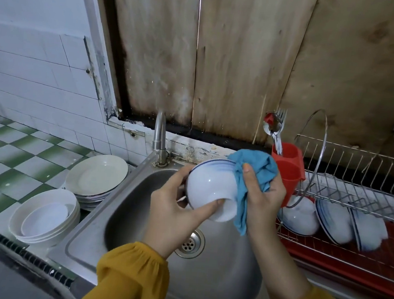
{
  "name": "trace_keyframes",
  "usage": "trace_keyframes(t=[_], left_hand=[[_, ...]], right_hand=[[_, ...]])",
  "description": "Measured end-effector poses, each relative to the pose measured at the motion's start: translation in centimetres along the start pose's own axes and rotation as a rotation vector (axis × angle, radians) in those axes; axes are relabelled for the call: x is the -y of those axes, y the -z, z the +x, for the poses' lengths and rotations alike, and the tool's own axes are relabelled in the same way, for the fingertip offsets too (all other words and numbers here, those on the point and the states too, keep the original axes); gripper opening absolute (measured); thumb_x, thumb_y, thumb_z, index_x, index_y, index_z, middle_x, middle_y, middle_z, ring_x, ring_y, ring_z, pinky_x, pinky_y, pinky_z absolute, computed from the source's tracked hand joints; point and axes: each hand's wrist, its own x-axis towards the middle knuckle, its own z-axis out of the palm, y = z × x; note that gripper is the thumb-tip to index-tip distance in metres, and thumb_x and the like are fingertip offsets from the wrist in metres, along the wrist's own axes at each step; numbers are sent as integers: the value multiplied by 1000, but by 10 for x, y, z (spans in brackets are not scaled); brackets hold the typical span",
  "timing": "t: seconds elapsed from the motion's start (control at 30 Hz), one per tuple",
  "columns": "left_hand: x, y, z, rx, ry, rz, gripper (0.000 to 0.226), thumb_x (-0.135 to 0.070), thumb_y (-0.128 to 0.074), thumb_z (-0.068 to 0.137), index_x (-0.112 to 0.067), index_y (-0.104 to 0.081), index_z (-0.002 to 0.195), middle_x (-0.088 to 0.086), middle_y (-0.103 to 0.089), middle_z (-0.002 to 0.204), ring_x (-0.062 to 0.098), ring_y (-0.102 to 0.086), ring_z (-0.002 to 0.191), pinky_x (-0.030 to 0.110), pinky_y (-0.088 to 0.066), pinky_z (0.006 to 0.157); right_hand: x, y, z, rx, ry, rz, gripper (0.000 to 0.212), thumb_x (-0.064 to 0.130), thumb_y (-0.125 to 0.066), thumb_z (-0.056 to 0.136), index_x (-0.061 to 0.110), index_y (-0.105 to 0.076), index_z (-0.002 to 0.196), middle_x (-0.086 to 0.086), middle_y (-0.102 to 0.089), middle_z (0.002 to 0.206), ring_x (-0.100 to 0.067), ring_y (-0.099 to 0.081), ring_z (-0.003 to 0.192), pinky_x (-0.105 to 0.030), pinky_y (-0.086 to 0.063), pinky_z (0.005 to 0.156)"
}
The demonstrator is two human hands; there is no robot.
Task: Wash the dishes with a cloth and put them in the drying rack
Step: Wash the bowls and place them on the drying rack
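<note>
Blue cloth (254, 168) is bunched in the right hand (263, 198), thumb on top, pressed flat on the right outer wall of the white bowl (209, 188), draped from the blue-lined rim down past the foot. Left hand (173, 214) grips the bowl from the other side, fingers curled behind the wall, thumb on the near wall by the foot. Bowl is tipped on its side, held in the air over the sink (138, 206), not touching the basin. Step in hand reads as wiping the outer wall. To do it well: turn the bowl with the left hand and hold the cloth fixed, so the full circumference and rim get covered. Then push the cloth inside; interior not visible from here. Glaze is probably slick, so stay low over the basin. No water visible at the tap (159, 134). Drying rack (358, 201) sits just right of the sink, racked bowls (302, 218) on edge in it. Plates (96, 176) and nested bowls (42, 214) are stacked on the left counter, likely next.
</note>
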Motion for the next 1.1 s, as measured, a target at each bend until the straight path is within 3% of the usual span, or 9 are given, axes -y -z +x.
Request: trace_keyframes(t=[0.2, 0.27, 0.37, 0.5, 0.67, 0.77, 0.87, 1.0, 1.1], left_hand=[[13, 7, 7, 314, -85, 334, 67, -43, -84, 59, -38, -54, 119, -18, -61, 112, 0, -57, 103, 28, -54, 88], [10, 9, 6, 255, -125, 309, 72, -49, -80, 55, -37, -56, 122, -16, -62, 111, 0, -59, 102, 20, -54, 82], [8, 6, -1, 96, -4, 92, 67, -32, -85, 56, -43, -54, 115, -13, -65, 110, 1, -64, 97, 15, -53, 73], [6, 4, -7, 184, -10, 213, 73, -34, -88, 59, -47, -44, 116, -26, -55, 109, -17, -50, 103, 3, -44, 80], [8, 8, -8, 87, 44, 66, 66, -37, -87, 50, -42, -60, 110, -24, -66, 101, 0, -65, 91, 19, -56, 71], [16, 8, -12, -38, 196, -141, 86, -35, -97, 49, -23, -61, 126, -2, -69, 112, 13, -71, 90, 28, -59, 68], [16, 12, -10, -29, 195, -159, 94, -40, -94, 53, -19, -55, 135, 2, -67, 118, 15, -69, 97, 29, -59, 74], [7, 13, -7, 42, 201, -235, 82, -32, -91, 62, -24, -53, 134, -1, -69, 116, 13, -69, 98, 31, -59, 77], [12, 19, -1, 137, 139, -73, 70, -34, -88, 64, -30, -58, 128, -7, -67, 121, 8, -64, 109, 31, -55, 91]], right_hand=[[-6, 12, -13, 194, 68, -247, 24, 33, -71, 76, 32, -63, 99, 20, -70, 90, -4, -68, 83, -20, -54, 72], [-3, 9, -13, 174, 100, -205, 26, 31, -70, 77, 29, -62, 102, 20, -70, 94, -4, -68, 88, -19, -53, 76], [-1, 6, -12, 43, -10, -51, 26, 30, -70, 77, 20, -62, 100, 18, -71, 90, 0, -67, 85, -15, -52, 74], [-5, 6, -23, 111, -17, -123, 26, 9, -67, 84, 19, -65, 108, 5, -70, 97, -1, -65, 94, -13, -50, 78], [-4, 9, -15, 325, 262, -302, 39, -1, -54, 76, 23, -70, 102, -8, -49, 117, -8, -51, 114, -17, -43, 95], [-14, 12, -13, 198, 78, -251, 24, 22, -51, 78, 17, -66, 96, -14, -58, 107, -12, -58, 103, -26, -44, 90], [-20, 13, -21, 111, -103, -134, 34, 34, -54, 76, 13, -62, 102, -12, -62, 100, -15, -60, 93, -33, -46, 85], [-7, 7, -23, 156, 160, -201, 27, 32, -64, 79, 30, -61, 105, -20, -53, 108, -20, -55, 104, -29, -44, 93], [-8, 9, -19, 146, 248, -281, 27, 28, -68, 77, 19, -64, 102, -20, -51, 105, -5, -54, 103, -17, -42, 92]])
